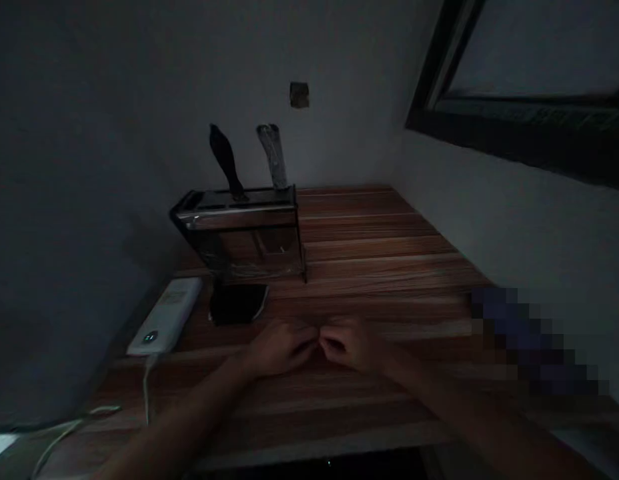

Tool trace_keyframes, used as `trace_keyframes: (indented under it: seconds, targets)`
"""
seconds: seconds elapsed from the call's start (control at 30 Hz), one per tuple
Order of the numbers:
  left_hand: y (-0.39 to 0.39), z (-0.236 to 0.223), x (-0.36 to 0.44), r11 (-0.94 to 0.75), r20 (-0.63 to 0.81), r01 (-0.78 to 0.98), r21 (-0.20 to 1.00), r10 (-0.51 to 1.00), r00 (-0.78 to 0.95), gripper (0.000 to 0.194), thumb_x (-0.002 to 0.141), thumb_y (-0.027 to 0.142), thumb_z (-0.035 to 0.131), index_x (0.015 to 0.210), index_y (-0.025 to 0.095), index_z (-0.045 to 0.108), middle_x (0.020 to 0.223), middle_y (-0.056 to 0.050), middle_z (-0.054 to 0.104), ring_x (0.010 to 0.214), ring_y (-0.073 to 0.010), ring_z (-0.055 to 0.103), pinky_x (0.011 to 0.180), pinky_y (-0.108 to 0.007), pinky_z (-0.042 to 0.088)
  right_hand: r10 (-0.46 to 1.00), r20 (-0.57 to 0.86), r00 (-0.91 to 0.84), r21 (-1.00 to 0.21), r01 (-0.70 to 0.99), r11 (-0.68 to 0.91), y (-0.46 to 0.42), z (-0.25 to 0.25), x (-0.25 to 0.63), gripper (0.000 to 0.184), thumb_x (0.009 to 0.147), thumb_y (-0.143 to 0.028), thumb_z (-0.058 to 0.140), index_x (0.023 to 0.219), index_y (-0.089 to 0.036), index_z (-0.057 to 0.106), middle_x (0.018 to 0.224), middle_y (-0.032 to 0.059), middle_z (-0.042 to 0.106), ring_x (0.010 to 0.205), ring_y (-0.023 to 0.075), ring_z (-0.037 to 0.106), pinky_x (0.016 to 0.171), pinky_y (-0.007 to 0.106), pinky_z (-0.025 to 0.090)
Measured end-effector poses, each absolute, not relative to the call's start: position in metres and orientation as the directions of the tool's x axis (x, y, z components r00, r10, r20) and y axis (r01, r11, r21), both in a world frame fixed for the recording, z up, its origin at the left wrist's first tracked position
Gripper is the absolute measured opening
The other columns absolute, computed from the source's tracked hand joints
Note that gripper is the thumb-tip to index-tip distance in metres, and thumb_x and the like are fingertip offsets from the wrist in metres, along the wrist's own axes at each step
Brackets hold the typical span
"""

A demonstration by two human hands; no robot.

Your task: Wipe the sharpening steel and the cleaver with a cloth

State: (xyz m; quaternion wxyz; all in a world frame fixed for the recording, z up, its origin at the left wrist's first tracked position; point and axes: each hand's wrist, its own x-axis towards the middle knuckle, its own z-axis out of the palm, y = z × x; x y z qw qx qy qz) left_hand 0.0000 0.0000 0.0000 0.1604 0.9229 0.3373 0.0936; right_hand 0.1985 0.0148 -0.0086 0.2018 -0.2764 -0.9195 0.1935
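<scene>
My left hand (284, 345) and my right hand (353, 341) meet over the middle of the wood-patterned table (369, 267). Both are closed, thumbs and fingertips pinched, with the tips almost touching. Anything between them is too small or too dark to make out. Just beyond my left hand lies a flat black pouch-like thing (238, 304) with a pale edge. Behind it stands a see-through knife holder (244, 247) with a dark frame. A black handle (224, 160) and a grey, wrapped-looking handle (273, 157) stick up from its top.
A white power bank (167, 317) with a lit display lies at the left, a pale cable (146, 390) running from it. Walls bound the table at the back and sides. A blurred-out dark object (529, 340) sits at the right edge. The room is dim.
</scene>
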Motion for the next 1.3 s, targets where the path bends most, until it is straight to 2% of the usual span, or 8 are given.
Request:
trace_keyframes:
  seconds: [0.4,0.6,0.77,0.97,1.1,1.23,1.3]
  targets:
    - [0.003,-0.002,0.001,-0.724,0.104,0.561,0.401,0.645,0.757,0.012,0.087,0.021,0.043,0.091,0.019,0.055,0.085,-0.003,0.066,0.078,-0.0158,0.062,0.07,-0.024,0.043,0.596,0.321,-0.736,-0.485,0.413,0.771,0.016,-0.013,0.2,0.021,0.084,-0.017,0.045,0.064,-0.019,0.051,0.06,0.0,0.055,0.056,0.0119,0.05,0.054,0.022,0.034]
    - [0.003,0.0,-0.001,-0.718,0.138,0.587,0.375,0.669,0.73,0.013,0.086,0.02,0.045,0.092,0.02,0.056,0.084,-0.002,0.067,0.076,-0.016,0.064,0.067,-0.024,0.044,0.607,0.33,-0.723,-0.487,0.42,0.765,0.018,-0.014,0.2,0.027,0.088,-0.024,0.042,0.064,-0.019,0.051,0.059,-0.0004,0.054,0.056,0.0121,0.05,0.055,0.023,0.033]
    - [0.002,0.002,-0.002,-0.725,0.243,0.619,0.303,0.687,0.685,0.019,0.086,0.02,0.046,0.1,0.02,0.058,0.088,-0.003,0.07,0.078,-0.0163,0.066,0.07,-0.025,0.047,0.634,0.353,-0.688,-0.486,0.444,0.753,0.017,-0.012,0.201,0.034,0.091,-0.031,0.041,0.062,-0.019,0.052,0.057,0.0,0.054,0.055,0.0124,0.05,0.054,0.023,0.033]
    - [0.001,0.023,-0.013,-0.725,0.403,0.647,0.238,0.679,0.613,0.018,0.088,0.023,0.046,0.099,0.019,0.059,0.088,-0.005,0.07,0.079,-0.0167,0.066,0.07,-0.026,0.048,0.712,0.321,-0.625,-0.514,0.516,0.685,0.019,-0.01,0.202,0.035,0.091,-0.032,0.041,0.061,-0.019,0.055,0.056,0.0001,0.055,0.052,0.0131,0.05,0.053,0.024,0.033]
    - [0.004,0.041,-0.035,-0.643,0.525,0.712,0.282,0.725,0.446,0.018,0.087,0.021,0.045,0.096,0.018,0.06,0.082,-0.005,0.069,0.074,-0.0163,0.065,0.068,-0.026,0.047,0.755,0.314,-0.576,-0.578,0.515,0.633,0.023,-0.001,0.194,0.03,0.09,-0.031,0.044,0.068,-0.02,0.06,0.064,0.0016,0.061,0.06,0.015,0.056,0.058,0.025,0.038]
    - [0.011,0.049,-0.063,-0.457,0.582,0.722,0.519,0.808,0.093,0.016,0.087,0.023,0.046,0.096,0.02,0.06,0.079,-0.001,0.067,0.071,-0.0138,0.062,0.067,-0.023,0.047,0.79,0.334,-0.514,-0.699,0.428,0.573,0.034,0.007,0.176,0.018,0.088,-0.029,0.047,0.08,-0.021,0.062,0.074,0.0015,0.065,0.067,0.0159,0.059,0.063,0.026,0.043]
    - [0.017,0.049,-0.077,-0.377,0.605,0.704,0.602,0.79,-0.095,0.016,0.086,0.026,0.047,0.095,0.02,0.06,0.079,0.0,0.065,0.072,-0.0142,0.061,0.069,-0.025,0.047,0.813,0.389,-0.434,-0.753,0.358,0.552,0.044,0.011,0.168,0.015,0.087,-0.029,0.049,0.084,-0.021,0.061,0.077,0.0018,0.064,0.069,0.0156,0.058,0.062,0.026,0.044]
